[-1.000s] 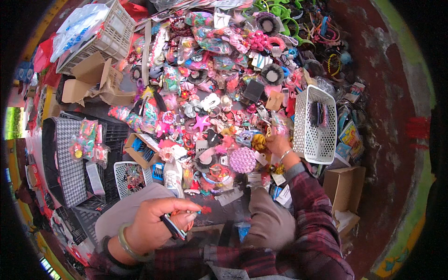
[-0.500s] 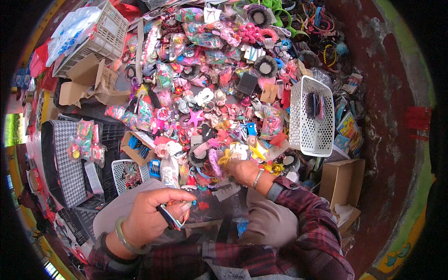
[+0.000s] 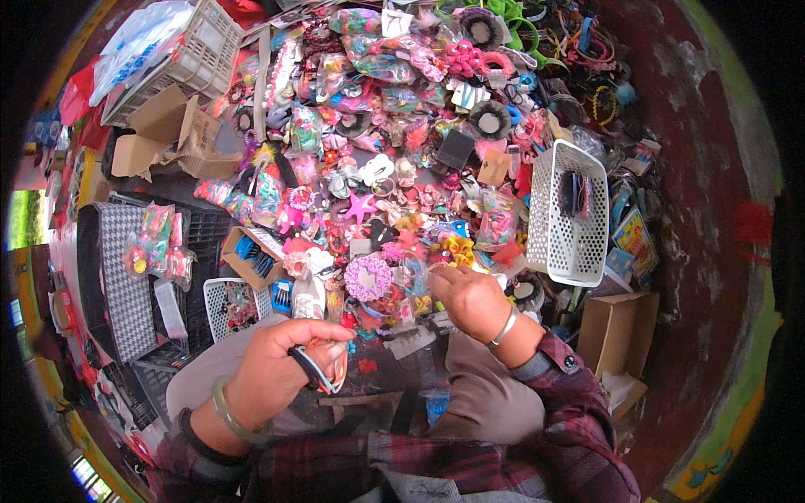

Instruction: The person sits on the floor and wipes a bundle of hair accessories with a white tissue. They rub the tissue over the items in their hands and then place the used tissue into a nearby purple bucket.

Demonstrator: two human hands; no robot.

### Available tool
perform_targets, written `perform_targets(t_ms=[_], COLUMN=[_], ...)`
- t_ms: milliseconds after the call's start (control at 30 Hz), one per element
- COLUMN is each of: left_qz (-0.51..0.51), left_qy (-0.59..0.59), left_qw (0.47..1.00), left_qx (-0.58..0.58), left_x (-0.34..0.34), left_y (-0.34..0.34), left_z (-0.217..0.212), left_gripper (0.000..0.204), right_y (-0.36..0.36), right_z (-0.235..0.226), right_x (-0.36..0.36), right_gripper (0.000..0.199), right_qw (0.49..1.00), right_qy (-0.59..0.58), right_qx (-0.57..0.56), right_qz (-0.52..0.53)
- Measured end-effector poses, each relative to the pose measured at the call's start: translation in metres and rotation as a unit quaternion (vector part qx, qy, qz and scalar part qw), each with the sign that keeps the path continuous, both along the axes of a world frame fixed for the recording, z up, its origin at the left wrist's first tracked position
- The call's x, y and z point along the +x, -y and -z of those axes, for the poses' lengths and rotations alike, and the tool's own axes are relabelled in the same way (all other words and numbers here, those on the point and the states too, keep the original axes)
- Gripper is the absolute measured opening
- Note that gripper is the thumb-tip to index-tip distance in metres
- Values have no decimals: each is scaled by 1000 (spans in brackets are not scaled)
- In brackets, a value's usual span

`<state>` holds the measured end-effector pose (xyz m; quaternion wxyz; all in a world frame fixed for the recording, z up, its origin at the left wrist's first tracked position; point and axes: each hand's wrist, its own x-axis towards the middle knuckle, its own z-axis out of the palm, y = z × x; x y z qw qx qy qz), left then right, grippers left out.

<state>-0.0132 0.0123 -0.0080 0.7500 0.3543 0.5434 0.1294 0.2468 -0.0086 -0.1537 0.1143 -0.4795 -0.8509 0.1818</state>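
Note:
Several thin hair ties, dark, white and orange, are looped over the fingers of my left hand, which is closed round them above my left knee. My right hand reaches to the near side of the pile of hair accessories. Its fingers are bent and pressed together; what they hold, if anything, is hidden. Just beyond its fingertips lies a yellow scrunchie. To its left a lilac scrunchie lies flat as a ring. A pink star-shaped piece rests farther back in the pile.
A white perforated basket with a few items stands right of the pile, an open cardboard box nearer me. On the left are a smaller white basket, a small carton of blue items, a torn carton and a pale crate.
My right hand has moved a little right and lifted off the spot where it was. The lilac scrunchie, edge-on before, now lies as a full ring. My left hand keeps the hair ties.

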Motion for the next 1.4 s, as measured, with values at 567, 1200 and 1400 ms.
perform_targets(t_ms=[567, 1200, 1400], left_qz=[279, 36, -134], left_qy=[-27, 40, 166], left_qw=[948, 999, 976], left_qx=[149, 0, -52], left_x=[12, -8, -13], left_y=[17, 12, 16], left_z=[10, 11, 3], left_gripper=[29, 20, 19], right_y=[15, -8, -30], right_z=[-81, 165, 50], right_x=[-33, -29, 5], right_gripper=[19, 16, 13], right_qw=[883, 983, 693], right_qy=[-400, -17, -516], right_qx=[-199, -162, -475], right_qz=[-143, 85, 171])
